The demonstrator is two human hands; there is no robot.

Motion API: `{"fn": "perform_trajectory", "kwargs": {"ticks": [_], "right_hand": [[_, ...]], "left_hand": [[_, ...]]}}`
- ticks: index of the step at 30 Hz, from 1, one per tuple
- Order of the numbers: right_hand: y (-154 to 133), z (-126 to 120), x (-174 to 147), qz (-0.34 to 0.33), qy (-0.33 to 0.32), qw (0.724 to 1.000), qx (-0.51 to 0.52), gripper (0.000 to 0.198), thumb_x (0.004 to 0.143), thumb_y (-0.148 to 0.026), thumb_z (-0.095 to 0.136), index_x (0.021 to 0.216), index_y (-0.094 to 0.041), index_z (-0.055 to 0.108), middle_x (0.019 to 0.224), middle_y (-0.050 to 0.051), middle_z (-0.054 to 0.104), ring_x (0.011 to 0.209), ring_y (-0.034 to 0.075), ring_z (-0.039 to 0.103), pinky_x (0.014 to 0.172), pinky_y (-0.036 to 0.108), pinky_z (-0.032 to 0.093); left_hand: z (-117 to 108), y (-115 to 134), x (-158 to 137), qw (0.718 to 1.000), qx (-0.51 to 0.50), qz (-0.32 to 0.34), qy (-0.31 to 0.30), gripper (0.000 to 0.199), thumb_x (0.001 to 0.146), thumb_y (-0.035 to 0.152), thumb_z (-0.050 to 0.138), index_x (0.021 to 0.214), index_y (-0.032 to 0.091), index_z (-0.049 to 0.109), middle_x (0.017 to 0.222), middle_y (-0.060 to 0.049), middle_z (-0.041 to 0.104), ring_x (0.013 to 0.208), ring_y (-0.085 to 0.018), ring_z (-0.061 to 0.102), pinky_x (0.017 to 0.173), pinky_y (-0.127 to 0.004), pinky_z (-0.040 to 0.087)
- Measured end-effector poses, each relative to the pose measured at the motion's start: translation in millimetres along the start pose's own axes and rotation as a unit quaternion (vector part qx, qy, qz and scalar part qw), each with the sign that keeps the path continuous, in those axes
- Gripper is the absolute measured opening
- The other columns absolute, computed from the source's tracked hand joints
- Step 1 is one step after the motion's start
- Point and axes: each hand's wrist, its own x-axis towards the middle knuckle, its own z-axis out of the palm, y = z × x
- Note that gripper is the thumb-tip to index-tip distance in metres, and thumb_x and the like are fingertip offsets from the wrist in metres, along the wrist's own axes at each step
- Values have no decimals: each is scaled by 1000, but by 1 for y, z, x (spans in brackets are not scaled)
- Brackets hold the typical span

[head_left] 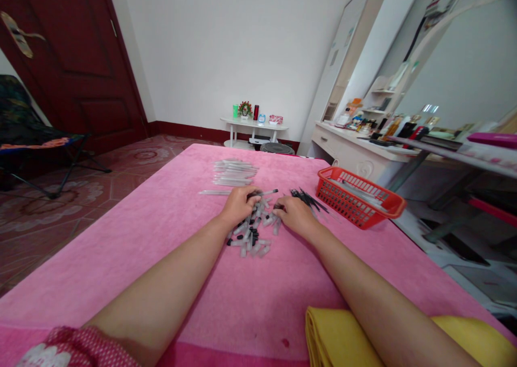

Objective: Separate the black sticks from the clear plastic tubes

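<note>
My left hand [240, 202] is closed around a clear pen barrel, whose black end [276, 191] sticks out to the right of the fingers. Below and between my hands lies a loose pile of clear pen caps [264, 248] and small black plugs [253, 236]. My right hand [297, 213] has its fingertips pinched together at the pile's right side; a small dark thing shows there, too unclear to name. Beyond my left hand, several clear pen barrels [234, 172] lie stacked side by side. Thin black refills [309, 199] rest just past my right hand.
A red plastic basket [343, 202] holding pale slender items stands at the right of the pink-covered table [133, 254]. Folded yellow cloth [335, 337] lies under my right forearm. Farther off are a white dressing table [343, 146] and a folding chair [36, 127].
</note>
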Motion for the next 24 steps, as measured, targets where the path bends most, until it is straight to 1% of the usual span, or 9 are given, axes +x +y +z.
{"fn": "perform_trajectory", "kwargs": {"ticks": [8,14,17,20,24], "right_hand": [[2,1,1,-4,11,1000,22,16,80,-26,57,86,-20,71,86,6,71,77,17,62,65,24,37],[4,-3,1,-60,33,994,91,15,75,-20,61,85,-20,72,84,3,70,73,14,60,65,22,38],[0,-5,0,-93,16,989,113,14,74,-20,62,84,-19,72,81,2,68,70,13,58,63,21,37],[-5,-6,-2,-110,-15,986,128,11,74,-23,64,81,-19,72,74,0,67,66,12,56,59,21,35],[-12,-6,-5,-122,-63,982,129,15,68,-23,72,82,-19,71,72,-1,66,64,12,56,57,20,33]], "left_hand": [[2,-4,0,1000,-20,-8,9,17,75,13,60,89,15,69,81,-3,70,72,-15,62,71,-27,48],[2,-5,1,1000,-25,-11,13,16,76,14,59,88,15,70,79,-3,69,72,-15,61,67,-25,48],[2,-6,1,999,-28,-12,11,17,75,14,58,87,15,70,78,-3,69,73,-15,61,67,-25,48],[2,-7,1,999,-35,-13,13,18,76,16,57,88,15,70,79,-4,69,73,-16,62,67,-26,48],[3,-8,1,999,-44,-13,14,16,75,16,58,86,16,69,79,-4,69,73,-16,62,66,-26,48]]}}
